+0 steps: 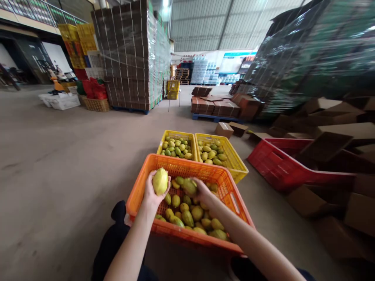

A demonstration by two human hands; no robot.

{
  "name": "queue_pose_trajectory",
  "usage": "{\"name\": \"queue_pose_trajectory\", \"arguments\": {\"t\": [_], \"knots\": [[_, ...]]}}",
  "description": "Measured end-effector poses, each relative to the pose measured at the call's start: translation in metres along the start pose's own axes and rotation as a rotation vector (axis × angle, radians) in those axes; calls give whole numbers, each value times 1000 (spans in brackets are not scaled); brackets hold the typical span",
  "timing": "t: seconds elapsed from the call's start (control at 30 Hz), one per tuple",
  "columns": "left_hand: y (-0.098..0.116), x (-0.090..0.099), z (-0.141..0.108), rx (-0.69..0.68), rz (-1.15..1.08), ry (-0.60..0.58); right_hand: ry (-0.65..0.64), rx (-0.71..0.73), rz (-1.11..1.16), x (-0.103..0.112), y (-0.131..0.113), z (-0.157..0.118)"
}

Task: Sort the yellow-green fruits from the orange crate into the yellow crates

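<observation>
My left hand (151, 192) cups a yellow papaya (160, 182) from below, raised over the left side of an orange crate (187, 164). Inside the crate, several yellow-green papayas (197, 212) lie loose in a heap. My right hand (201, 190) is closed around a greener papaya (189, 187) just above the heap, slightly smeared by motion. Directly behind the orange crate stand a left yellow crate (194, 146) and a right yellow crate (238, 164), each partly filled with similar fruit.
To the right is a red crate (265, 168) among open cardboard boxes (315, 203). Flattened cartons (215, 107) lie on a blue pallet (215, 118) farther back. Wrapped stacks (123, 58) rise at left, with another wrapped stack (301, 58) at right.
</observation>
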State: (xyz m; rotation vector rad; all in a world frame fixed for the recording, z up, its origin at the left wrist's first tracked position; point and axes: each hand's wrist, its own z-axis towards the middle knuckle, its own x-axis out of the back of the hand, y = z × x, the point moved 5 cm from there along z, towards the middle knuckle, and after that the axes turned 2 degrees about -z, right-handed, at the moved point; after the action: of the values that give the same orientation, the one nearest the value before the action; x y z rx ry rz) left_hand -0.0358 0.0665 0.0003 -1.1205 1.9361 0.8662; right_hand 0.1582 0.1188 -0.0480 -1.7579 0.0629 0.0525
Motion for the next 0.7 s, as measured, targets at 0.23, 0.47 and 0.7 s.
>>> {"name": "queue_pose_trajectory", "arguments": {"t": [0.23,0.47,0.7], "knots": [[1,6,0,-13,-3,62,166,-126,62,14,-84,86],[2,10,-1,-36,42,35,-15,-282,-32,33,-30,3],[-19,23,5,15,162,84,-73,-115,-429,53,3,-52]]}}
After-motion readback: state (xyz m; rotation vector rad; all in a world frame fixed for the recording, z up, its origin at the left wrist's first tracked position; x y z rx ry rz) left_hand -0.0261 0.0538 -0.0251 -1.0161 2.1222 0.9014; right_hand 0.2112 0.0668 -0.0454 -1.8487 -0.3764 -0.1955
